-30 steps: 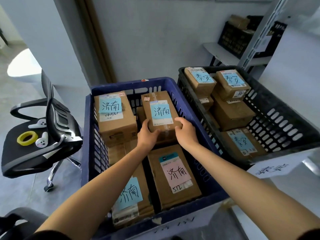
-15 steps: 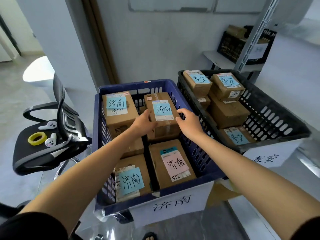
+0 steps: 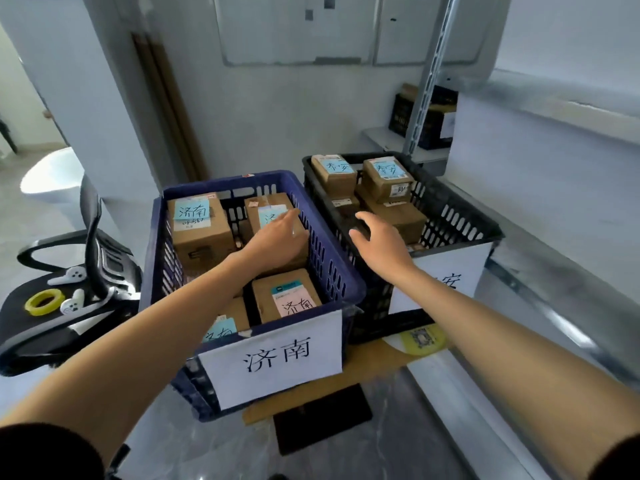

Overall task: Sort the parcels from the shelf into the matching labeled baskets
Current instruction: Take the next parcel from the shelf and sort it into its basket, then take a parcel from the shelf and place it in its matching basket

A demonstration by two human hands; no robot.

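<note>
Both hands are hanging empty over the baskets, a parcel lying under the left one.

The blue slatted plastic basket (image 3: 225, 180) is sitting mid-frame, touching the black slatted plastic basket (image 3: 450, 220) on its right. It is holding the brown cardboard parcel with a blue note (image 3: 259, 211) in its upper-right corner, long axis running up-frame. The left hand (image 3: 277, 240) is stretching straight-fingered directly over that parcel and is nearer. The right hand (image 3: 381, 240) is spreading loose, gripping nothing, over the black basket's near rim.

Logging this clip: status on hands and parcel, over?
Left hand open, over parcel in blue basket. Right hand open, above black basket. Nothing held, nothing blocking.
</note>
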